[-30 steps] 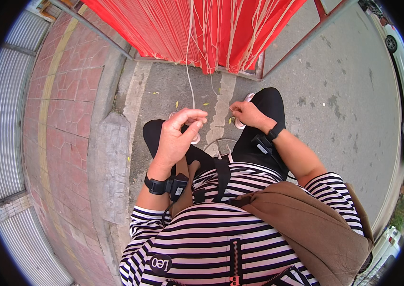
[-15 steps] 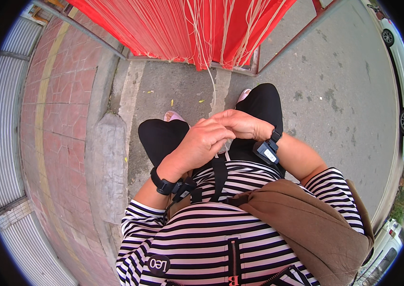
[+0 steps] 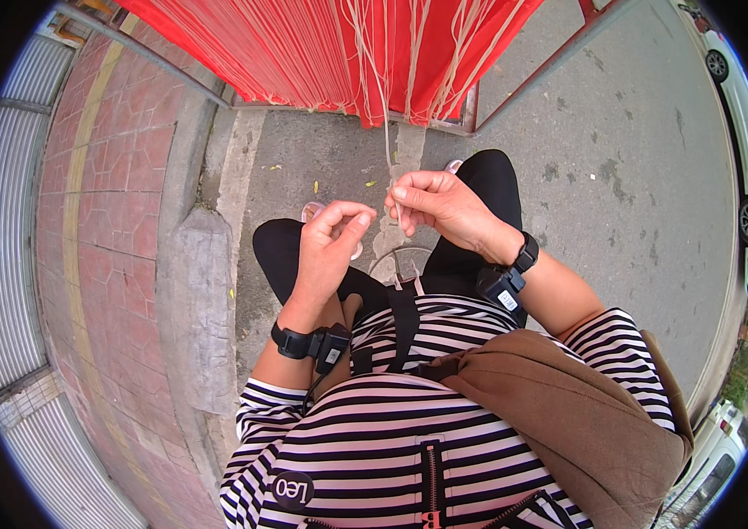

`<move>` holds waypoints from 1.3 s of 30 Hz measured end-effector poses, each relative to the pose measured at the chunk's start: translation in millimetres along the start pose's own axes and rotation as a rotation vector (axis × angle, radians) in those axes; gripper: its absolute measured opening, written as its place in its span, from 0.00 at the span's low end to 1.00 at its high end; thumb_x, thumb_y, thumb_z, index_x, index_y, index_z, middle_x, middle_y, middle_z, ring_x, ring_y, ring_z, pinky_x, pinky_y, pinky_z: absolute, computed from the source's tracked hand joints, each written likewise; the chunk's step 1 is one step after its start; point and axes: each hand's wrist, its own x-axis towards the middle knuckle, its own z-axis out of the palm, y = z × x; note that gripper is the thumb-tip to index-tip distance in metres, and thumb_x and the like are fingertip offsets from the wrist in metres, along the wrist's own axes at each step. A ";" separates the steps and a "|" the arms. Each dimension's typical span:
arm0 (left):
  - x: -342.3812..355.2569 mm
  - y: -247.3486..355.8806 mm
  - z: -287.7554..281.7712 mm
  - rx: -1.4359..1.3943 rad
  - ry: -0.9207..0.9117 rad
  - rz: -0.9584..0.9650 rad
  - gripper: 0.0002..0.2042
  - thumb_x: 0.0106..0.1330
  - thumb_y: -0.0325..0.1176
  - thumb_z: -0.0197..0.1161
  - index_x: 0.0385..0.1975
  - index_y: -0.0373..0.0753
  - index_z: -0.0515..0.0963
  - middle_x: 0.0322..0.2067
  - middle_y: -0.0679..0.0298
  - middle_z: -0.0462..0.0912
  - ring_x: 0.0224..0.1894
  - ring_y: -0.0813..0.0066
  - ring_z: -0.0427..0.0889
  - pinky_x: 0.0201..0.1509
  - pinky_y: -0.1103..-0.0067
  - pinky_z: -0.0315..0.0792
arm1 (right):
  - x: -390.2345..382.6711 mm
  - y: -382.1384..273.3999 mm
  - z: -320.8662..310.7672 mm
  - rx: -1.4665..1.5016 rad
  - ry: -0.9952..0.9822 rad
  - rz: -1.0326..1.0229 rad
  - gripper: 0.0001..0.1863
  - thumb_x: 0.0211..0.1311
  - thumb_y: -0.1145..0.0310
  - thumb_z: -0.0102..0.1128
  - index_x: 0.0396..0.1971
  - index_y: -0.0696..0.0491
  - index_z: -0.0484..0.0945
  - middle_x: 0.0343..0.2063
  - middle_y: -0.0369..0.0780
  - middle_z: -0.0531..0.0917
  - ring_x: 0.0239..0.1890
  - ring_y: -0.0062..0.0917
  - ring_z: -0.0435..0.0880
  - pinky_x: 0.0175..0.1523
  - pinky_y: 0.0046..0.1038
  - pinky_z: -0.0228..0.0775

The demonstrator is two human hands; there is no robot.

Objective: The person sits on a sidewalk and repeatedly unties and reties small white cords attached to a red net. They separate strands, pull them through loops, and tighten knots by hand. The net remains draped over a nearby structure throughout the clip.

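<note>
White cord (image 3: 389, 145): pinched by right hand (image 3: 450, 208), probably to steady it.
Left hand (image 3: 326, 249): curled nearby; whether gripping, cannot tell.

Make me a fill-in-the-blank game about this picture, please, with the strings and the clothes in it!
1. The cloth behind the pale strings is coloured ____.
2. The cord runs down to the person's ____ grip.
3. The shirt has a black and white pattern of ____.
4. The trousers are coloured ____.

Missing words: red; right; stripes; black.
</note>
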 end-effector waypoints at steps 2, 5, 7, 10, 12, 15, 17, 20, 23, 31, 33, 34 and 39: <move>0.4 -3.8 4.1 -0.036 -0.037 0.032 0.05 0.68 0.28 0.62 0.38 0.35 0.81 0.33 0.72 0.80 0.35 0.88 0.74 0.40 0.86 0.69 | -0.2 -2.7 5.4 -0.134 0.046 -0.046 0.13 0.70 0.62 0.56 0.37 0.57 0.81 0.26 0.33 0.81 0.26 0.13 0.78 0.34 0.18 0.73; -0.5 -3.9 6.8 -0.113 -0.086 0.009 0.05 0.67 0.28 0.62 0.38 0.34 0.80 0.33 0.71 0.80 0.36 0.88 0.75 0.41 0.86 0.69 | 0.3 1.4 14.3 -0.282 0.089 -0.137 0.12 0.70 0.64 0.57 0.37 0.58 0.82 0.25 0.32 0.81 0.26 0.11 0.77 0.33 0.17 0.73; -1.3 -3.6 9.3 -0.181 -0.091 -0.022 0.04 0.67 0.28 0.63 0.37 0.34 0.80 0.33 0.71 0.80 0.36 0.88 0.75 0.42 0.86 0.70 | 0.4 4.8 17.6 -0.331 0.106 -0.183 0.10 0.68 0.66 0.59 0.37 0.58 0.83 0.25 0.31 0.81 0.25 0.10 0.76 0.32 0.16 0.71; -0.7 -3.8 9.4 -0.219 -0.090 -0.039 0.04 0.67 0.27 0.63 0.37 0.35 0.80 0.33 0.71 0.81 0.36 0.88 0.76 0.42 0.86 0.70 | 0.1 9.4 20.5 -0.377 0.131 -0.221 0.10 0.67 0.67 0.60 0.37 0.58 0.83 0.25 0.31 0.81 0.26 0.10 0.75 0.32 0.15 0.70; -1.4 -4.6 9.1 -0.218 -0.089 -0.031 0.04 0.67 0.27 0.63 0.36 0.35 0.80 0.32 0.71 0.81 0.36 0.88 0.76 0.42 0.87 0.70 | 0.3 11.6 22.0 -0.407 0.162 -0.249 0.09 0.66 0.66 0.62 0.36 0.57 0.83 0.24 0.31 0.80 0.25 0.09 0.75 0.30 0.15 0.69; -2.5 -6.8 8.7 -0.204 -0.089 -0.001 0.04 0.67 0.27 0.62 0.36 0.34 0.80 0.32 0.69 0.81 0.35 0.86 0.77 0.41 0.86 0.71 | -0.4 14.0 23.1 -0.434 0.180 -0.286 0.09 0.65 0.67 0.63 0.36 0.57 0.83 0.23 0.30 0.80 0.25 0.09 0.74 0.29 0.15 0.69; -3.4 -8.0 8.9 -0.186 -0.086 0.018 0.04 0.67 0.27 0.61 0.36 0.33 0.79 0.33 0.65 0.82 0.33 0.82 0.79 0.40 0.83 0.73 | -1.8 14.0 22.9 -0.434 0.172 -0.263 0.08 0.65 0.67 0.62 0.37 0.57 0.83 0.25 0.30 0.80 0.25 0.09 0.74 0.30 0.15 0.69; -3.4 -7.0 5.6 -0.153 -0.077 0.026 0.04 0.67 0.28 0.62 0.36 0.34 0.80 0.31 0.69 0.81 0.34 0.87 0.77 0.40 0.87 0.71 | -1.4 12.3 21.9 -0.396 0.148 -0.198 0.07 0.66 0.69 0.62 0.38 0.56 0.82 0.27 0.30 0.81 0.26 0.09 0.75 0.32 0.15 0.70; -1.8 -6.5 5.5 -0.120 -0.035 0.061 0.04 0.68 0.27 0.61 0.36 0.34 0.80 0.31 0.69 0.81 0.33 0.86 0.78 0.39 0.87 0.71 | 0.0 14.9 22.5 -0.337 0.132 -0.215 0.06 0.65 0.70 0.62 0.37 0.56 0.81 0.26 0.30 0.81 0.27 0.09 0.75 0.32 0.15 0.69; -0.5 -5.7 8.6 -0.128 -0.001 0.071 0.04 0.68 0.27 0.61 0.36 0.33 0.79 0.31 0.69 0.81 0.33 0.86 0.77 0.39 0.86 0.72 | 2.2 22.3 15.0 -0.404 0.116 -0.224 0.05 0.66 0.73 0.61 0.39 0.55 0.79 0.32 0.30 0.81 0.34 0.09 0.77 0.41 0.16 0.72; -0.3 -6.5 8.0 -0.120 0.004 0.065 0.04 0.68 0.27 0.61 0.36 0.33 0.79 0.31 0.68 0.81 0.33 0.86 0.77 0.38 0.86 0.72 | 2.8 22.2 14.2 -0.378 0.098 -0.237 0.05 0.66 0.73 0.60 0.39 0.55 0.79 0.32 0.30 0.81 0.35 0.09 0.78 0.42 0.16 0.72; -0.6 -7.8 7.3 -0.111 0.009 0.054 0.04 0.68 0.28 0.61 0.35 0.34 0.79 0.31 0.68 0.81 0.33 0.86 0.77 0.38 0.87 0.71 | 2.5 22.5 14.1 -0.383 0.109 -0.219 0.05 0.66 0.73 0.60 0.39 0.55 0.79 0.33 0.30 0.81 0.35 0.10 0.78 0.43 0.16 0.72; 2.2 -16.0 2.2 -0.357 0.006 -0.040 0.06 0.70 0.29 0.57 0.37 0.35 0.79 0.33 0.64 0.82 0.38 0.81 0.78 0.44 0.83 0.70 | -1.9 22.5 14.6 -0.161 0.056 -0.216 0.04 0.66 0.74 0.59 0.39 0.56 0.78 0.35 0.31 0.82 0.36 0.12 0.78 0.44 0.17 0.72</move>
